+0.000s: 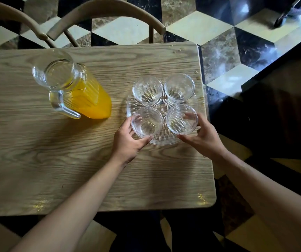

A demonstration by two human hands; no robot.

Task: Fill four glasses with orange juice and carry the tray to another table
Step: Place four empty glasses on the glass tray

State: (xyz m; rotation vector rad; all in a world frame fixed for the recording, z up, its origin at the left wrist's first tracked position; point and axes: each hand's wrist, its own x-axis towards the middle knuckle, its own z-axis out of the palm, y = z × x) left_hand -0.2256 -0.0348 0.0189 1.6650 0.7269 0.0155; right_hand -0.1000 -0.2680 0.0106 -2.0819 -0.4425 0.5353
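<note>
A round clear glass tray sits near the right end of a wooden table. On it stand several empty ribbed glasses: far left, far right, near left, near right. My left hand wraps its fingers around the near left glass. Around the near right glass curls my right hand. A clear glass pitcher holding orange juice stands to the left of the tray, its handle toward me.
Two wooden chairs stand behind the table's far edge. Small juice drops lie by the table's right edge. A dark counter runs along the right. The floor is patterned tile.
</note>
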